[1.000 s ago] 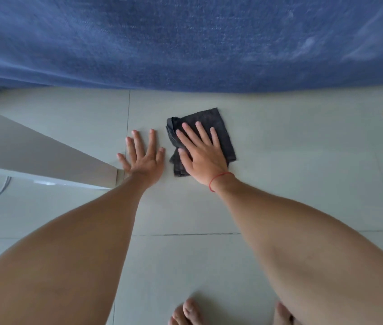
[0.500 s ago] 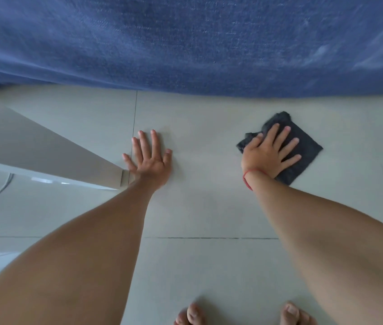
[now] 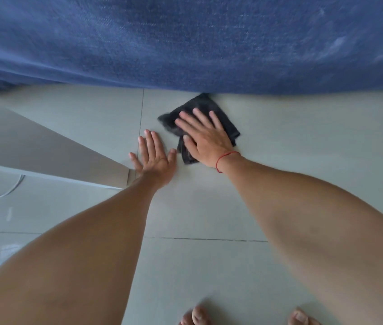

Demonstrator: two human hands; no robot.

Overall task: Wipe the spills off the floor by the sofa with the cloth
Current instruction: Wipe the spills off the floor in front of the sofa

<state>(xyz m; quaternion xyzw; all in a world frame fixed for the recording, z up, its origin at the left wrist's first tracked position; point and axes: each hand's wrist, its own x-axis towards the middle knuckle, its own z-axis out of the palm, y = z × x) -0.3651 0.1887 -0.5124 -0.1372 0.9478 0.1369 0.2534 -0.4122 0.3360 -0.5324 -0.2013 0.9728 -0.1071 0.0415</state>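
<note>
A dark grey folded cloth lies on the pale tiled floor right at the foot of the blue sofa. My right hand presses flat on the cloth, fingers spread, a red string around its wrist. My left hand rests flat on the floor just left of the cloth, fingers apart, holding nothing. No spill shows on the tiles in this view.
A pale grey slanted panel of furniture reaches in from the left, its corner beside my left hand. A thin cable loops under it. My bare toes show at the bottom edge.
My right hand slid the cloth right, then back left and up against the sofa's foot. The left hand stayed planted. The orange spot at the far right is out of view.
</note>
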